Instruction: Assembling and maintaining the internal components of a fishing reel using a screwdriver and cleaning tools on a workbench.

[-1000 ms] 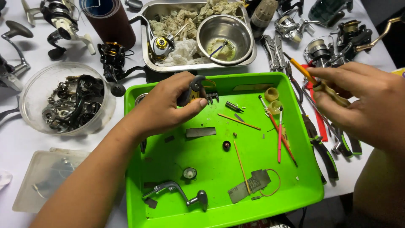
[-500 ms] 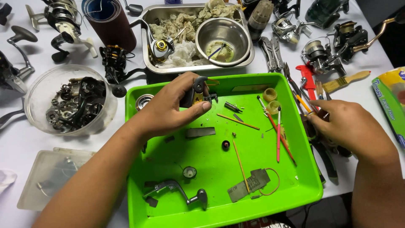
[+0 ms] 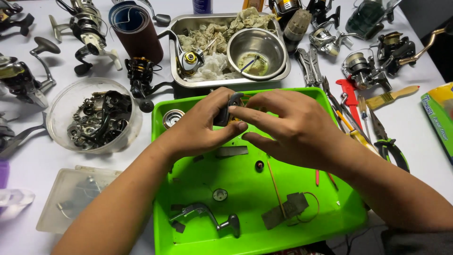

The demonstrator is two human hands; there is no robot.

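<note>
1. I saw a bright green tray [image 3: 188,226] under my hands
2. My left hand [image 3: 200,130] held a dark grey reel part [image 3: 223,113]
3. The bowl [image 3: 257,45] was plain silver steel
4. A red caliper [image 3: 349,94] lay beside yellow-handled and green-handled pliers [image 3: 389,148]
5. The sandpaper roll [image 3: 137,30] looked brown

Both forearms reach in from the near edge and meet over the far half of the tray. The left hand [image 3: 200,127] is curled, thumb and fingers closed in a pinch grip, wrist slightly bent. The right hand [image 3: 288,127] lies palm down just beside it, index finger stretched toward the left fingertips, thumb tucked beneath, touching them. Both arms are bare.
</note>
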